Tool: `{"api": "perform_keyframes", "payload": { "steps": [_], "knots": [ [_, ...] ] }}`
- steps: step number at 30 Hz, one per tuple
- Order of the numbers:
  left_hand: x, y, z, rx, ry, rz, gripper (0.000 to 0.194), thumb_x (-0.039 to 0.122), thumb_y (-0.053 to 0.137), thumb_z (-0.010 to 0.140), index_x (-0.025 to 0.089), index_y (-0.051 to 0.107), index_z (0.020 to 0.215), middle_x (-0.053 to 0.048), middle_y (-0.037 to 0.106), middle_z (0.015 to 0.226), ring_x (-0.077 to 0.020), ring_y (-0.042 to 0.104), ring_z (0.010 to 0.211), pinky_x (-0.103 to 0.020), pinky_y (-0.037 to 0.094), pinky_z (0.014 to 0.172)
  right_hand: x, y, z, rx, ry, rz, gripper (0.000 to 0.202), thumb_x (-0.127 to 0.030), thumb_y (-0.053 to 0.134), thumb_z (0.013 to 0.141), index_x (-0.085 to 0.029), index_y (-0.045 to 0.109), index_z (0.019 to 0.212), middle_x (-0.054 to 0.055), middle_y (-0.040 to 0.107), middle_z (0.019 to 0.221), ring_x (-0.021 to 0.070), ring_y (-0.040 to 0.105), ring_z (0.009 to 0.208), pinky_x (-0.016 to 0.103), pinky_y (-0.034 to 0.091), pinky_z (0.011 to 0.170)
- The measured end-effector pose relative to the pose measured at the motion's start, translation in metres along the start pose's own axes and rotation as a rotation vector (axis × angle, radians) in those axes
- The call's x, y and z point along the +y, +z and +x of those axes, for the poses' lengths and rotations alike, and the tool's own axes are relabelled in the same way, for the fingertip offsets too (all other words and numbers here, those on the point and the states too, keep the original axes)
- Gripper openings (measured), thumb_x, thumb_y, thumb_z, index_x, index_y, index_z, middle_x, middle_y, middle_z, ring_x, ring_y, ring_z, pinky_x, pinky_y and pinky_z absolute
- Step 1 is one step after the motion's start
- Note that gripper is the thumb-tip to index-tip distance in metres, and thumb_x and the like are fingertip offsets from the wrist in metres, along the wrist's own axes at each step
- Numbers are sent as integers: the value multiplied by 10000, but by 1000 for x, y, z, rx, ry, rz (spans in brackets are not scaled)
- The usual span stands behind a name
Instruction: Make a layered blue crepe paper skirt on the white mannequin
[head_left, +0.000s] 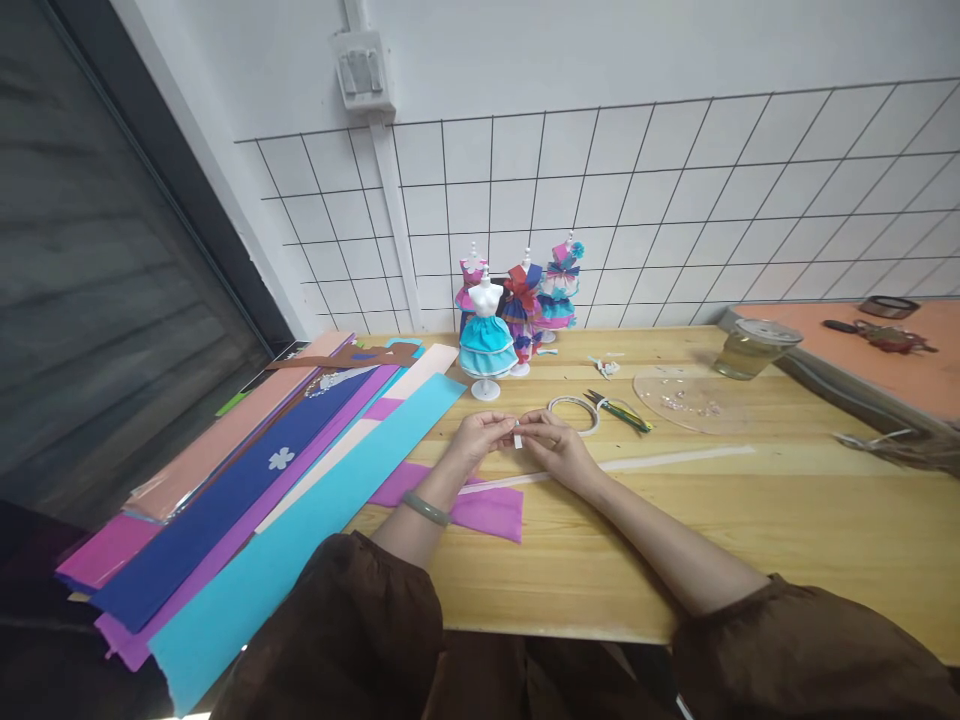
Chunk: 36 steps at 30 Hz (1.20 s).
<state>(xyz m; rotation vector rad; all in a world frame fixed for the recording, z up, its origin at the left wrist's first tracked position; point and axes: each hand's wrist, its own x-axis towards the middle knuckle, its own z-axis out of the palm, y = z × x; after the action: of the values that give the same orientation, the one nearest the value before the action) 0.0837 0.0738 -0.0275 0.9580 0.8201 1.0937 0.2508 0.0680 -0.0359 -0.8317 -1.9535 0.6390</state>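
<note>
My left hand (484, 437) and my right hand (551, 440) meet over the wooden table, thumbs and fingertips pinched together. Between them hangs a small white strip (517, 440), its lower end free; its upper end is hidden by the fingers. Beneath my wrists lies a magenta paper piece (491, 510), with a long pale strip (675, 459) stretching from it to the right. Just beyond my right hand are a roll of tape (574, 413) and yellow-green scissors (624, 412). A small white dress form (487, 340) in a turquoise skirt stands behind my hands.
More dressed mini forms (561, 290) stand near the tiled wall. Long coloured paper sheets (300, 470) pile up at the left. At the right are a clear plate (690, 402) with small bits, a lidded cup of liquid (757, 348) and an orange surface (847, 345).
</note>
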Motion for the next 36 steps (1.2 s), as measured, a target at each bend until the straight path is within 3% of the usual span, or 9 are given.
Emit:
{"api": "perform_keyframes", "payload": {
  "steps": [5, 15, 26, 36],
  "knots": [
    [1, -2, 2, 14, -12, 9, 344, 353, 787, 585, 94, 653, 768, -64, 660, 770, -133, 612, 709, -304, 479, 744, -1, 2, -1, -1, -18, 14, 279, -188, 559, 803, -267, 689, 1037, 80, 608, 1016, 213, 571, 967, 395, 454, 873],
    [0, 0, -1, 7, -12, 86, 363, 375, 795, 566, 90, 674, 757, -75, 677, 759, -132, 612, 699, -281, 462, 728, -3, 2, 1, 71, 92, 88, 138, -329, 626, 785, -238, 723, 820, 79, 676, 898, 218, 612, 881, 378, 472, 809],
    [-1, 0, 1, -39, 23, 188, 363, 405, 770, 596, 101, 675, 770, -74, 686, 728, -139, 626, 678, -247, 436, 650, 1, 6, 1, 147, 346, 252, 326, -500, 661, 711, -183, 643, 788, 59, 693, 733, 198, 644, 678, 330, 499, 653],
    [0, 2, -1, -76, 44, 206, 386, 426, 755, 615, 102, 664, 804, -76, 689, 727, -143, 637, 668, -255, 449, 655, 2, 4, 5, 188, 417, 448, 406, -515, 752, 586, -198, 612, 796, 38, 664, 745, 179, 627, 690, 328, 509, 694]
  ]
}}
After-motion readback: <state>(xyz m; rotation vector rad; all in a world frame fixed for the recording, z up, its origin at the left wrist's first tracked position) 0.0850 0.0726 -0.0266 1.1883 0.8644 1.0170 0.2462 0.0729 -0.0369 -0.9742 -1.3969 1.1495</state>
